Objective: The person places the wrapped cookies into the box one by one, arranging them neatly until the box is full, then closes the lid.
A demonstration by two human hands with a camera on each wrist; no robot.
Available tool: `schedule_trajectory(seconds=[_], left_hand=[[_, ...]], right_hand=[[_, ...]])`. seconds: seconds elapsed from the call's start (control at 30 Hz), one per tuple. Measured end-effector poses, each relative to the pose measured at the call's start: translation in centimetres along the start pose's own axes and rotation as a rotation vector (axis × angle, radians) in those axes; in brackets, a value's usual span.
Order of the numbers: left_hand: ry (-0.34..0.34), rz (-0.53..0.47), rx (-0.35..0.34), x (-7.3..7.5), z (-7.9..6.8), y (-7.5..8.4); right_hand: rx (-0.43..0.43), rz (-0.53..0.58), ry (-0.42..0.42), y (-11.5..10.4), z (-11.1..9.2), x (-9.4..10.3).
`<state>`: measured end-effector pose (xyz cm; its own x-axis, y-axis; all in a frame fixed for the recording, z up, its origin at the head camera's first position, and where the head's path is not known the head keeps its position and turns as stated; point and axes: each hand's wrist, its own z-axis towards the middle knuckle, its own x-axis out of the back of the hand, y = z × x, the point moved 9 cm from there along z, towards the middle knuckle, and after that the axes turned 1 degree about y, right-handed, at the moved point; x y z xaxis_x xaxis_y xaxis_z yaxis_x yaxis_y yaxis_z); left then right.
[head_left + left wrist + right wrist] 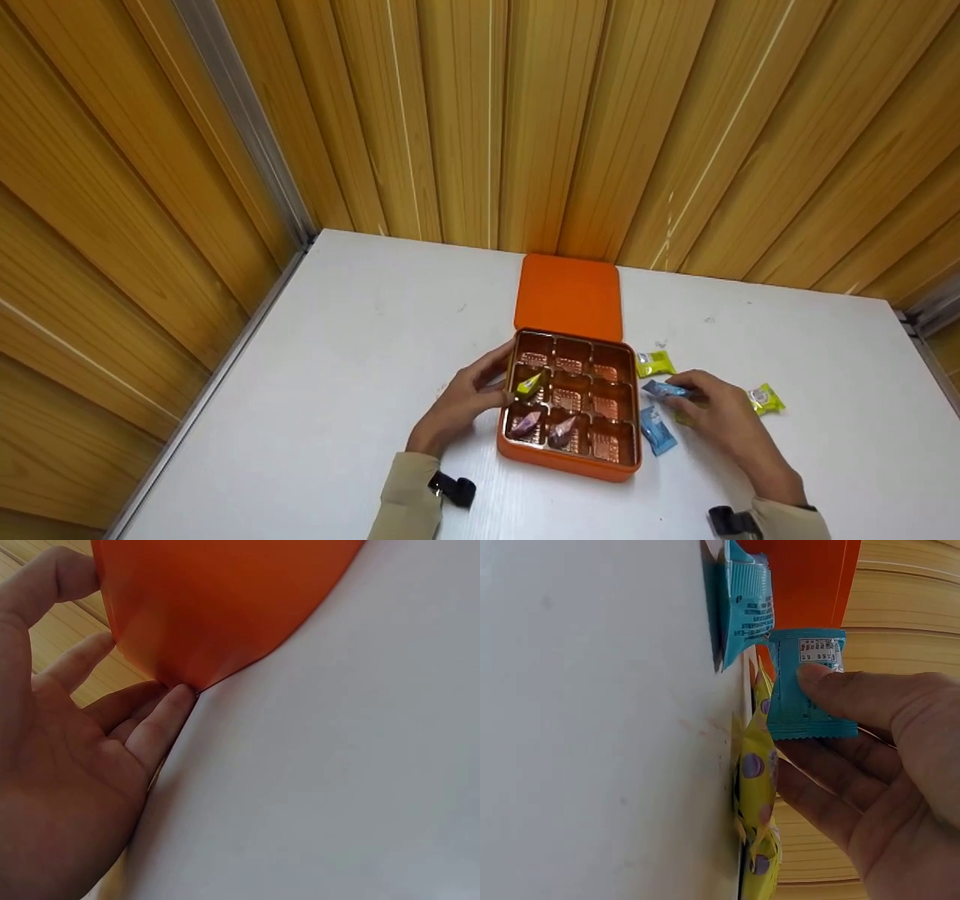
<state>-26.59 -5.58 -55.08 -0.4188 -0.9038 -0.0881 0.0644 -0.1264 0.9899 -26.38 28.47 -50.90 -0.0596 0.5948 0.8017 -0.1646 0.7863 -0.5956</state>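
Note:
An orange tin [571,469] with a brown compartment insert stands on the table. My left hand [466,403] rests against its left side, thumb at the rim; in the left wrist view the fingers [161,727] touch the orange wall. A green packet [529,386] sits in the middle-left compartment. Two purplish packets, one front left [524,425] and one front centre [562,431], lie in the front row. Right of the tin, my right hand [721,420] pinches a blue wrapped packet [802,701] between thumb and fingers. Another blue packet [658,431] lies beside the tin.
The orange lid [568,296] lies behind the tin, near the wooden wall [555,127]. Yellow-green packets lie on the white table [337,360]: one near the tin's back right [655,364], another right of my right hand [766,400], and one partly hidden under that hand.

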Motion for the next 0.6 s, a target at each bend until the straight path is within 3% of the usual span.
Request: schedule_trajectory(seconds=[0.3, 0.6], left_hand=[[0.007, 0.014, 0.049, -0.3, -0.2, -0.7], [0.015, 0.015, 0.008, 0.0, 0.1, -0.1]], right_hand=[[0.009, 0.011, 0.017, -0.7, -0.5, 0.5], [0.121, 0.017, 0.083, -3.3, -0.1, 2.2]])
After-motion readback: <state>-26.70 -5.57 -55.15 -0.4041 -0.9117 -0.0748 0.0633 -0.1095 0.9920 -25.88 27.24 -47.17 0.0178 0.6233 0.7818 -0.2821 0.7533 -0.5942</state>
